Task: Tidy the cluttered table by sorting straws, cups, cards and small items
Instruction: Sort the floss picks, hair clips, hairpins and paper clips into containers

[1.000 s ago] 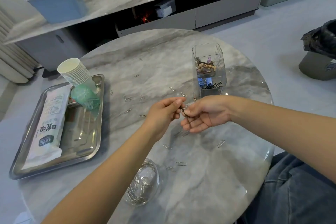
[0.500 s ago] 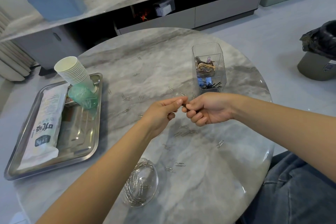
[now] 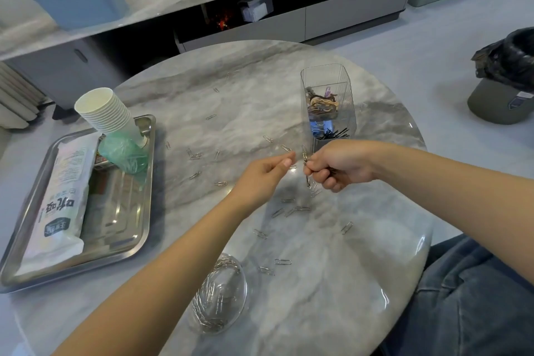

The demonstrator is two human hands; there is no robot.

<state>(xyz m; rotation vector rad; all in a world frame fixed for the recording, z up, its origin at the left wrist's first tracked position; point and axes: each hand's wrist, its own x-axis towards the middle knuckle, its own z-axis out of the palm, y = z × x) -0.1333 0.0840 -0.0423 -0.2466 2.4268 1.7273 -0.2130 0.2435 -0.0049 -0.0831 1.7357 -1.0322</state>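
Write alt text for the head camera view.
Over a round marble table, the right hand grips gathered paper clips; the left hand reaches toward them. More clips lie scattered, some in a clear dish.

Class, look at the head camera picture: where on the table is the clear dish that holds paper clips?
The clear dish sits near the table's front edge, just right of the left forearm, with loose paper clips on its right.
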